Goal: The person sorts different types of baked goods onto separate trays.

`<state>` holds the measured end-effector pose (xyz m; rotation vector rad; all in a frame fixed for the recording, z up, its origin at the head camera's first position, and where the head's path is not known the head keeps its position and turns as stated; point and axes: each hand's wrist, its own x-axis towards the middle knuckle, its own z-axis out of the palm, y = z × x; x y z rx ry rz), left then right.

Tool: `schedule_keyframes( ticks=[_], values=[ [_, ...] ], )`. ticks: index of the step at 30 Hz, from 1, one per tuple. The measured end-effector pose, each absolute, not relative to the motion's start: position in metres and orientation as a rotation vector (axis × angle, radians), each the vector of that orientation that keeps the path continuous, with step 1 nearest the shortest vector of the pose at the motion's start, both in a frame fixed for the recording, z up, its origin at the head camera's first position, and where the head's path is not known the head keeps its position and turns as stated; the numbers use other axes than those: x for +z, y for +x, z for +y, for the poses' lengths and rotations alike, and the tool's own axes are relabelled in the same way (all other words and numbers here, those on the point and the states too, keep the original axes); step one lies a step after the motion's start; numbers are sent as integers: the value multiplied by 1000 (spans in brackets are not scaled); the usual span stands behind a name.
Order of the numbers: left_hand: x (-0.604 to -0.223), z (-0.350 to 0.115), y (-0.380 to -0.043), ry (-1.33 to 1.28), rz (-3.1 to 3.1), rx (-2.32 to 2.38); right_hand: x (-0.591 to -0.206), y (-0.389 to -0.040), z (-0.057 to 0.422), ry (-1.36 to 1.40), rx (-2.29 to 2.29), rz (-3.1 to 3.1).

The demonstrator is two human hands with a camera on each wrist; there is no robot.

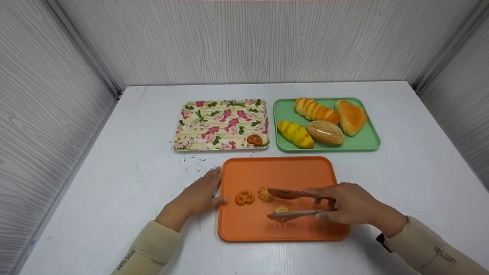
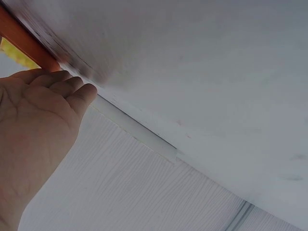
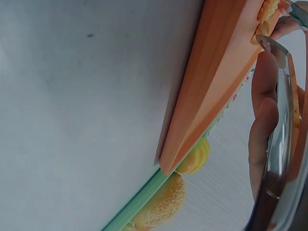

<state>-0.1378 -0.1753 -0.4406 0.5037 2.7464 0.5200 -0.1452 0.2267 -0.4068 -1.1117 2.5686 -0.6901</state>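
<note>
With one pretzel (image 1: 255,139) on the far floral tray (image 1: 229,126), we seemingly have three nearer biscuits (image 1: 264,194) to go — right fingers (image 1: 324,192) gripping tongs (image 1: 291,194), left fingers (image 1: 209,179) released

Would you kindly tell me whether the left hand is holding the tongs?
No, the right hand grips the tongs, while the left hand touches the edge of the orange tray.

tongs (image 3: 283,132): glossy metal | orange tray (image 1: 298,172): smooth, plastic-looking | sesame bun (image 1: 325,133): rough-crusted | table (image 1: 114,172): smooth | wall panels (image 1: 244,42): wood-grain finish
</note>
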Motion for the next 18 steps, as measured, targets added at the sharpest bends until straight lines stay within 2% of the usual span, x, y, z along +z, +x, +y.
schedule_keyframes(
  ticks=[18],
  values=[
    [-439, -176, -137, 516, 2747, 525, -405, -141, 232, -1153, -659, 2556]
  ],
)
